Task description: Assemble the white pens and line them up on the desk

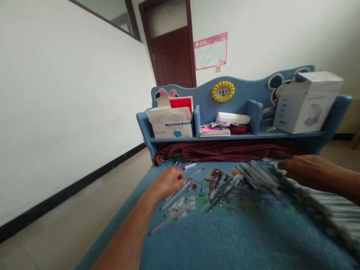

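Note:
My left hand (168, 182) is closed, thumb and fingers pinched together, at the left of the blue table. A thin clear pen (195, 173) with a dark end juts out from its fingers. Just below it lie clear pen barrels (174, 197) and a small heap of whitish pen caps (180, 206). Slightly blurred, my right hand (305, 168) curls its fingers over the far end of a long row of pens (337, 210); what those fingers hold is hidden. Between my hands lie dark pen refills (222, 191) and a bundle of clear barrels (258, 175).
A blue shelf (174, 140) runs along the table's back, carrying a mask box (173, 127), papers (215, 132) and a tall white box (306, 108). A yellow flower clock (223, 92) is on its backboard. Checked dark-red cloth (225, 150) is bunched underneath.

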Action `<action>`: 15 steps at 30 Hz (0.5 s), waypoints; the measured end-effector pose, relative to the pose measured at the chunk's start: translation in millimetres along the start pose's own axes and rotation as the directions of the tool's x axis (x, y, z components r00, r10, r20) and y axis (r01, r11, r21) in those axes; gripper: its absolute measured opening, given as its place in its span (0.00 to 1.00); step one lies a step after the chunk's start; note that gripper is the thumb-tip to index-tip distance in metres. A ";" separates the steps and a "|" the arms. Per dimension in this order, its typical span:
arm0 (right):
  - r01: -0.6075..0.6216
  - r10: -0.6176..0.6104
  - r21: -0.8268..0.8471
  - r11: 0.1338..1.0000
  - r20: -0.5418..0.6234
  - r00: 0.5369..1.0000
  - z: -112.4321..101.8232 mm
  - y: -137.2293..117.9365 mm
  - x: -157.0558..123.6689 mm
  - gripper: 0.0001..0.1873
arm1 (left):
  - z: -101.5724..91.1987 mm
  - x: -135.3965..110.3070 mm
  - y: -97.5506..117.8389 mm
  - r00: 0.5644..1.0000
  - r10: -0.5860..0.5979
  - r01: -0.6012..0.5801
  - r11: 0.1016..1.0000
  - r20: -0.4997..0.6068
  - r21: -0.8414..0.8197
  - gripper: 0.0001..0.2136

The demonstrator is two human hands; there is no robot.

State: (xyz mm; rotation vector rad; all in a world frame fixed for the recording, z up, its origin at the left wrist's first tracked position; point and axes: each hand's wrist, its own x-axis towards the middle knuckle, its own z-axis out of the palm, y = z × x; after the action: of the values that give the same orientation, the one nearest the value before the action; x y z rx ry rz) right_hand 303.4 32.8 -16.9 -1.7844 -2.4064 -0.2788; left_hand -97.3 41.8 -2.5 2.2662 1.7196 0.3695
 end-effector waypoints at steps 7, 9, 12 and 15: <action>0.238 -0.224 -0.038 0.971 0.214 0.951 -32.7 -102.5 15.9 0.12 | 13.3 0.3 4.3 0.998 -0.056 0.059 0.990 -0.023 0.126 0.06; 0.278 -0.274 0.008 0.961 0.193 0.942 -34.1 -121.0 20.6 0.11 | 16.2 0.1 4.9 0.997 -0.058 0.063 0.990 -0.043 0.129 0.07; 0.308 -0.314 0.061 0.950 0.182 0.932 -34.8 -139.8 26.9 0.11 | 19.2 0.0 4.2 0.997 -0.058 0.064 0.990 -0.052 0.123 0.08; 0.311 -0.324 0.096 0.945 0.186 0.927 -34.0 -148.2 32.5 0.13 | 20.8 0.4 3.0 0.997 -0.051 0.057 0.993 -0.051 0.104 0.08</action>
State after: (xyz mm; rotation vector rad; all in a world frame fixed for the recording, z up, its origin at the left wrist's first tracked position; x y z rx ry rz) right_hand 152.0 13.5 13.0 -1.4502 -2.8104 -0.0513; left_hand -87.0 40.1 -20.7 2.2956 1.8622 0.3321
